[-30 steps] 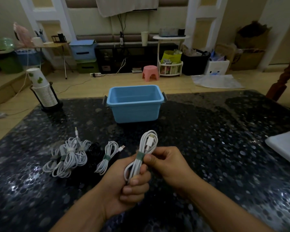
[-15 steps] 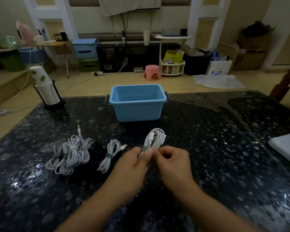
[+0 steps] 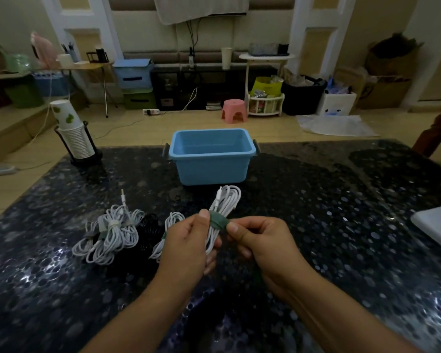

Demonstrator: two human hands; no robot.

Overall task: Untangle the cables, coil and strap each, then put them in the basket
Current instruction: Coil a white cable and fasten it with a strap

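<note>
Cable coil, white (image 3: 223, 207): held above the desk (image 3: 329, 225) between both hands, just in front of the blue basket (image 3: 211, 157). Loops point toward the basket; a plug end lies along the upper part of the coil. Green strap (image 3: 218, 220) wraps the middle of the bundle.

Left hand (image 3: 186, 247): fingers curled round the lower part of the coil, thumb pressed on the strap's left end.

Right hand (image 3: 261, 242): thumb and forefinger pinch the strap's right end; remaining fingers curled underneath.

Blue basket: upright on the desk beyond the hands, dark handles at both short sides; the part of its inside that shows holds no cables.

Second white coil (image 3: 167, 231): smaller, green-strapped, lying on the desk just left of the left hand, partly hidden by it.

Cable tangle, white (image 3: 110, 231): loose bundle further left on the desk, one plug sticking up toward the far edge. Dark cable (image 3: 148, 225) lies between the tangle and the smaller coil, hard to make out against the desk.

Cup stack (image 3: 73, 135): paper cups in a black holder, far left corner of the desk.

White flat object (image 3: 435, 225): right edge of the desk, cut off by the frame.
</note>
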